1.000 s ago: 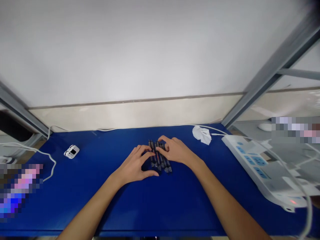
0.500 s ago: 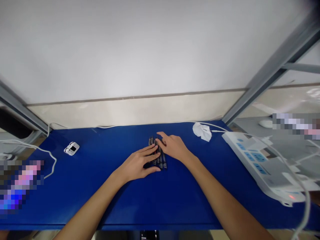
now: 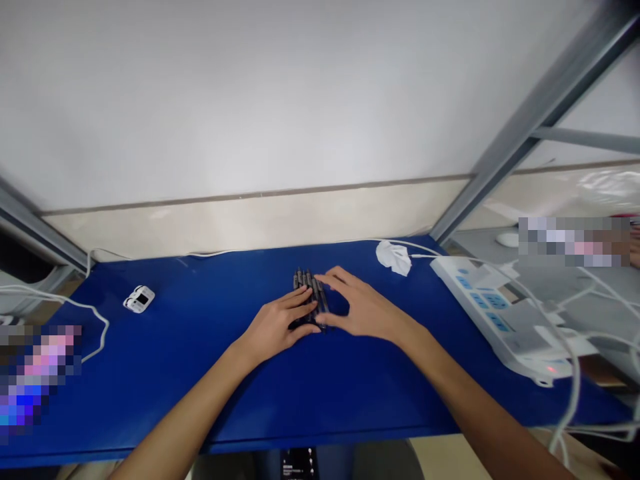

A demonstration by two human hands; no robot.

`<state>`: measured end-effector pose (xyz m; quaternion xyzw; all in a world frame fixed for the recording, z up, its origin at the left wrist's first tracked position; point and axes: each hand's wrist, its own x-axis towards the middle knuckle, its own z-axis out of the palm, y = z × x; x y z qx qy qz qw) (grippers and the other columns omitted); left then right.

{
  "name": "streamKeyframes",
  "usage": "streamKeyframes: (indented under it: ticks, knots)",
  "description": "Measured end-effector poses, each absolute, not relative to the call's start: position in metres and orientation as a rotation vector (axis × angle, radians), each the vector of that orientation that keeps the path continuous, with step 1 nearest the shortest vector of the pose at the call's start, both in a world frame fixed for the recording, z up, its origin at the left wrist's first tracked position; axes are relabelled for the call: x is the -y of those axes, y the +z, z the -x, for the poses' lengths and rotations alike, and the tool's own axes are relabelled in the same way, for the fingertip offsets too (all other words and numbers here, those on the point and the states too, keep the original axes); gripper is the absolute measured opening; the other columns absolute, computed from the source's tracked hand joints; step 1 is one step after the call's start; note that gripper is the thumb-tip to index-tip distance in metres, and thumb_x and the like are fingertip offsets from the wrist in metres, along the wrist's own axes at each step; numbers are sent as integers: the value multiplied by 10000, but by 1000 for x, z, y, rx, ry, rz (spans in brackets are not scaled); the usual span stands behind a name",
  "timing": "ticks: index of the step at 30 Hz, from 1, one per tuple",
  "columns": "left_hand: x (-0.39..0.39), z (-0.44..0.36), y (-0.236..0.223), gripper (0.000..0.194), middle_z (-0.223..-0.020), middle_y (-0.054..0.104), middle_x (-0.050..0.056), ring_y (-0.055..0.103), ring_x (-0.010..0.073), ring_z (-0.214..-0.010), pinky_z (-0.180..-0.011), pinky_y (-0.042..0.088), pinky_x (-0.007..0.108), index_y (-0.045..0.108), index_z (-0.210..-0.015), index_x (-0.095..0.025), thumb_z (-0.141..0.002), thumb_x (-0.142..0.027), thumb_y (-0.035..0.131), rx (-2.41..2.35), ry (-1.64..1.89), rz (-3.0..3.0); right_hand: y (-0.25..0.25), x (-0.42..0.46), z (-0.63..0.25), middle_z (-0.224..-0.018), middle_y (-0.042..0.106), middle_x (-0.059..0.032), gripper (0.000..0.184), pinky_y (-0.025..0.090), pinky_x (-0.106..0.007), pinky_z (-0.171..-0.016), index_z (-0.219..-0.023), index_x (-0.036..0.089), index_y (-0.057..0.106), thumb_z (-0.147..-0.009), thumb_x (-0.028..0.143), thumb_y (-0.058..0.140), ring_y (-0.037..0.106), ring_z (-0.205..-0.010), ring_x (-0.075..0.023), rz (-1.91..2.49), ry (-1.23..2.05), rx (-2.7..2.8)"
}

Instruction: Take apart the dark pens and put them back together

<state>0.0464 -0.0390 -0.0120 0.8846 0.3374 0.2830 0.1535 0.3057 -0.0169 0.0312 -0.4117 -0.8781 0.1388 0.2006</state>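
Several dark pens (image 3: 306, 277) lie side by side in a row on the blue table (image 3: 320, 393). My left hand (image 3: 275, 325) rests over their left part, its fingers stretched out and slightly apart, covering the middle and lower portions of some pens. At the right edge of the row is my right hand (image 3: 367, 307), thumb near the pens' lower ends and fingers by the upper part, with a wide gap between thumb and fingers. Its fingertips are touching or very close to the outermost pen. Neither hand grips a pen.
A crumpled white tissue (image 3: 395, 257) lies at the back right, with a white power strip (image 3: 493, 317) beyond it. Toward the left sits a small white device (image 3: 139, 299) near a white cable (image 3: 100, 320). Metal frame posts flank the table, and a wall stands behind.
My right hand has shifted from the pens' upper part to their right side, and its thumb has spread down to the lower ends. The left hand stays on the pens. The view has turned slightly.
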Motion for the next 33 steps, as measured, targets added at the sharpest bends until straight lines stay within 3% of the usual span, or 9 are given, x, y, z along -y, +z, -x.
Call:
streamKeyframes:
  ticks: [3,8,12,17,23,33]
  knots:
    - [38,-45,-13,604,-1589,555,93,469,309,-1523,-1234,487,530,602,-1502,-296,-961,-552,675,-951,793,-2517,24,39,-317,-1305,634,-122,890,583,-513,-955,-1624,362,445,-858,680,767,668,-1142,-348,1114,408,2530]
    - [37,-45,-17,672,-1591,552,98,462,301,-1528,-1232,492,518,570,-1532,-291,-937,-585,676,-976,784,-2487,7,37,-319,-1236,660,-129,608,586,-503,-954,-1564,327,545,-998,513,666,668,-1121,-326,1032,364,2550]
    - [35,-44,-18,724,-1619,516,111,457,301,-1533,-1241,482,520,529,-1565,-282,-931,-596,680,-982,775,-2486,7,29,-315,-1217,668,-124,571,593,-496,-946,-1542,322,573,-1003,488,667,675,-1100,-316,975,370,2557]
    - [36,-38,-7,857,-1679,426,118,341,344,-1594,-1250,451,594,418,-1633,-294,-901,-625,718,-911,659,-2521,12,31,-315,-1248,665,-135,551,597,-483,-940,-1544,304,572,-1032,504,615,677,-1107,-314,977,376,2570]
    - [34,-33,-7,650,-1650,478,113,400,311,-1569,-1273,433,559,496,-1589,-276,-1004,-526,628,-922,687,-2504,11,26,-314,-1206,676,-120,581,607,-462,-905,-1520,305,599,-997,549,666,687,-1052,-302,932,331,2581]
    - [32,-38,-16,575,-1593,552,108,452,291,-1539,-1257,462,551,556,-1543,-244,-1020,-476,619,-957,771,-2504,0,22,-316,-1143,698,-126,439,618,-408,-884,-1456,245,655,-1044,391,621,705,-1028,-276,809,241,2527]
